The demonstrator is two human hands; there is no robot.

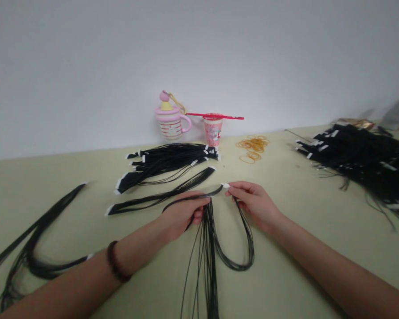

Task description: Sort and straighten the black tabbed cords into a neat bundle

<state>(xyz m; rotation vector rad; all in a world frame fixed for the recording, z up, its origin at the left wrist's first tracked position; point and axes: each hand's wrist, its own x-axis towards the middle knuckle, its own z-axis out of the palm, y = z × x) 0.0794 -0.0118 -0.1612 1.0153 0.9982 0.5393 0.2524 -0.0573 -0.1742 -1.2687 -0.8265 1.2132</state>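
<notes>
My left hand is closed on a bundle of thin black wires that hangs down toward me. One strand group runs over the back of that wrist. To its right, my right hand pinches a white connector at the end of some of the black wires. Between the hands a loop of the wires droops in a U shape. Just behind my left hand lies a flat black wire bundle with white ends. A brown beaded bracelet circles my left wrist.
More wire bundles lie stacked at the back middle. A loose bundle spreads at left, and a large black pile covers the right. Against the wall stand a pink mug and a pink cup, near scattered rubber bands.
</notes>
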